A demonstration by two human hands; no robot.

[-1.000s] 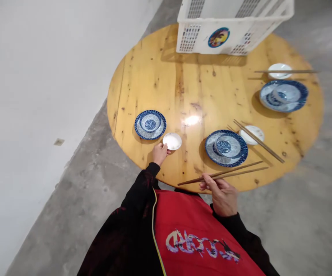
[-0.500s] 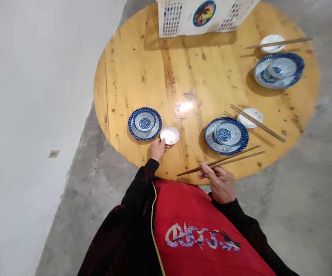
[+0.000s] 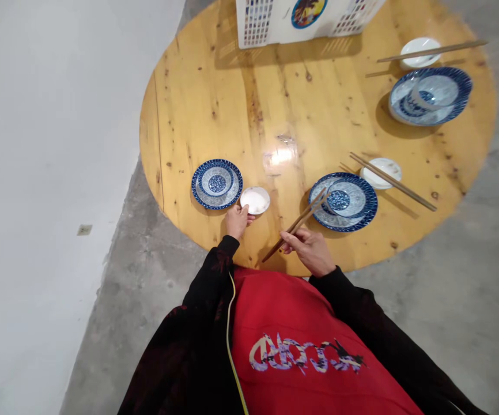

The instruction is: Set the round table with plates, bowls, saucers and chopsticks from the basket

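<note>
My left hand grips the near rim of a small white dish, thumb at its edge. Just left of the dish, a blue-and-white bowl sits on a blue-rimmed plate. My right hand is closed on a pair of wooden chopsticks, held slanting above the table near its front edge. Their far ends reach in front of a second blue-rimmed plate with a patterned bowl on it.
On the round wooden table, a white basket stands at the back. To the right, chopsticks rest across a white dish. Farther back are another dish with chopsticks across it and a stacked blue-and-white set. A white wall rises at left.
My right hand has moved left and turned the chopsticks from nearly level to a steeper slant, their tips closer together. My left hand stays at the white dish. The view has shifted slightly.
</note>
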